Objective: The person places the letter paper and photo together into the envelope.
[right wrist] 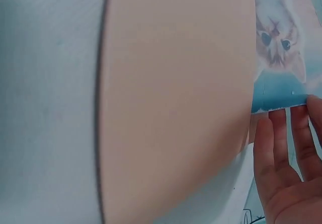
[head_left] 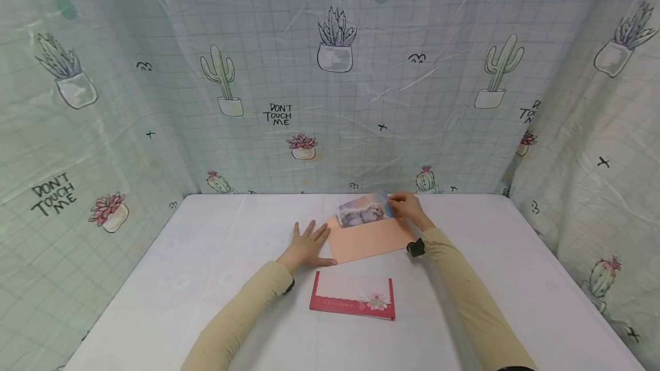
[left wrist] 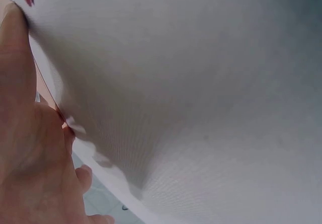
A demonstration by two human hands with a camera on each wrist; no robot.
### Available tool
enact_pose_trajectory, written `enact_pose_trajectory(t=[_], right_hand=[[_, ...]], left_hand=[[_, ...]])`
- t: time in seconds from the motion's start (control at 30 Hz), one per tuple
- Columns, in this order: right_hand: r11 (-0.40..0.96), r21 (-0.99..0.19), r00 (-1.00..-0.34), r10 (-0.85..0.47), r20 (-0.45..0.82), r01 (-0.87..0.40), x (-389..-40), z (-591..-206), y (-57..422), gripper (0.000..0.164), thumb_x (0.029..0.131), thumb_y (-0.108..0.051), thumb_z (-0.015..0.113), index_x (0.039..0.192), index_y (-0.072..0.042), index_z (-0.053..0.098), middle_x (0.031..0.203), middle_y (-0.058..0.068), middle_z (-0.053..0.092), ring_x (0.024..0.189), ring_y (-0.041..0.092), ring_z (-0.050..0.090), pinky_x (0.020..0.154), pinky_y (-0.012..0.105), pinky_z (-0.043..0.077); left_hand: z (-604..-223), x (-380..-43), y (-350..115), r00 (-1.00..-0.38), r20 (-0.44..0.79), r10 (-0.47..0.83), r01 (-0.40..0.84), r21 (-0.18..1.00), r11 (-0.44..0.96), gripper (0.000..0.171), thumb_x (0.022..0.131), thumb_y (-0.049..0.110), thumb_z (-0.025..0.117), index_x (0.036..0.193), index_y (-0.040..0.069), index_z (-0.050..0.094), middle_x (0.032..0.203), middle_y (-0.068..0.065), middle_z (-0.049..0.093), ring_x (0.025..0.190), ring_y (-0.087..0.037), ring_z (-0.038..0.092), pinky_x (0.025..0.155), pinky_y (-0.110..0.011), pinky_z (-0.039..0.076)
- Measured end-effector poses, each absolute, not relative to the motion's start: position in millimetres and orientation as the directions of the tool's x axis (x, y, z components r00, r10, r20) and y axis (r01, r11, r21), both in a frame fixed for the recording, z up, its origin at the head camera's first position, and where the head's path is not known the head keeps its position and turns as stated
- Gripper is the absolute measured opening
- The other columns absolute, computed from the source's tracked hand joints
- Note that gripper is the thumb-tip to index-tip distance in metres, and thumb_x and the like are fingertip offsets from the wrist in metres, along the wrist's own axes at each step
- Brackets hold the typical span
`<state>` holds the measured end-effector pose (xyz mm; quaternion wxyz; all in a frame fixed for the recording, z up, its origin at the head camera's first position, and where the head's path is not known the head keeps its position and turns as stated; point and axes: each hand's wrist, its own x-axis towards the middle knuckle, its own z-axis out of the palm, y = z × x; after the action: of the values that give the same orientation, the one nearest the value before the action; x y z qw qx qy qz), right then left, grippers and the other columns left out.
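The right arm, clad in a beige long sleeve [head_left: 469, 296], is extended forward from the lower right, and the right hand [head_left: 409, 209] is angled inward at the far side of the bench [head_left: 165, 296], which is covered in white cloth. A narrow grip is formed there: the blue end of a glossy rectangular paper card printed with fluffy kittens [head_left: 363, 210] is pinched between thumb and fingers, with some fingers tucked behind its edge. The card is set slightly aslant along the far edge of a flat peach-coloured paper envelope [head_left: 368, 240], by which its near part is hidden; whether it is slipped inside cannot be told. The left arm is stretched forward from the lower left, and the left hand [head_left: 309, 247] is laid palm down with fingers spread wide and thumb held out toward the right; nothing is clasped in that grip, and the envelope's left edge is touched by it. Nearer the person, a red-and-white rectangular paper item with pink flowers [head_left: 353, 295] is laid flat, just apart from the envelope
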<state>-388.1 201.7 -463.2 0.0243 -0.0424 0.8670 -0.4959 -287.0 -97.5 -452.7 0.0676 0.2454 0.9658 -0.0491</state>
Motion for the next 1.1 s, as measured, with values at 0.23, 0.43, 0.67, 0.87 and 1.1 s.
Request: enact_pose_trajectory(t=[0.23, 0.43, 0.67, 0.87, 1.1], right_hand=[[0.511, -0.858, -0.989, -0.144, -0.026, -0.052, -388.6, -468.3, 209.9, 0.029, 0.091, -0.015, 0.051, 0.117, -0.002, 0.054, 0.105, 0.023, 0.056, 0.077, 0.019, 0.059, 0.065, 0.030, 0.051], [0.559, -0.828, -0.987, -0.156, -0.046, -0.049, -384.5, -467.9, 209.6, 0.025, 0.089, -0.013, 0.052, 0.109, 0.000, 0.058, 0.097, 0.020, 0.060, 0.078, 0.021, 0.062, 0.068, 0.032, 0.053], [0.590, -0.804, -0.986, -0.164, -0.028, -0.075, -383.8, -467.9, 207.6, 0.023, 0.088, -0.011, 0.053, 0.105, 0.003, 0.058, 0.095, 0.019, 0.060, 0.075, 0.018, 0.061, 0.066, 0.030, 0.053], [0.616, -0.782, -0.984, -0.177, -0.017, -0.097, -382.5, -468.5, 206.2, 0.029, 0.089, -0.013, 0.053, 0.113, 0.002, 0.053, 0.105, 0.025, 0.059, 0.074, 0.020, 0.062, 0.062, 0.028, 0.052], [0.649, -0.708, -0.947, -0.309, 0.090, -0.279, -399.8, -484.3, 209.2, 0.028, 0.088, -0.018, 0.053, 0.111, -0.004, 0.056, 0.107, 0.020, 0.060, 0.092, 0.029, 0.060, 0.070, 0.035, 0.051]], left_hand=[[-464.1, -298.4, -97.6, -0.875, -0.198, 0.441, 0.456, -0.035, 0.889, 0.094, 0.073, 0.073, 0.044, 0.144, 0.017, 0.018, 0.151, 0.002, 0.016, 0.139, -0.030, 0.011, 0.103, -0.065, 0.006], [-480.7, -307.0, -101.4, -0.872, -0.174, 0.458, 0.468, -0.021, 0.883, 0.097, 0.071, 0.079, 0.036, 0.145, 0.021, 0.012, 0.152, 0.005, 0.009, 0.140, -0.029, 0.005, 0.103, -0.065, 0.001], [-456.5, -289.2, -98.4, -0.871, -0.151, 0.467, 0.478, -0.046, 0.877, 0.087, 0.078, 0.066, 0.047, 0.142, 0.012, 0.023, 0.149, -0.003, 0.022, 0.137, -0.033, 0.016, 0.103, -0.064, 0.011], [-457.2, -290.8, -98.7, -0.866, -0.150, 0.477, 0.489, -0.058, 0.870, 0.089, 0.076, 0.069, 0.045, 0.142, 0.013, 0.022, 0.149, -0.003, 0.021, 0.137, -0.033, 0.017, 0.102, -0.065, 0.013], [-457.6, -292.5, -100.3, -0.864, -0.166, 0.476, 0.490, -0.053, 0.870, 0.089, 0.076, 0.069, 0.044, 0.143, 0.013, 0.022, 0.150, -0.002, 0.020, 0.137, -0.033, 0.016, 0.101, -0.066, 0.012]])
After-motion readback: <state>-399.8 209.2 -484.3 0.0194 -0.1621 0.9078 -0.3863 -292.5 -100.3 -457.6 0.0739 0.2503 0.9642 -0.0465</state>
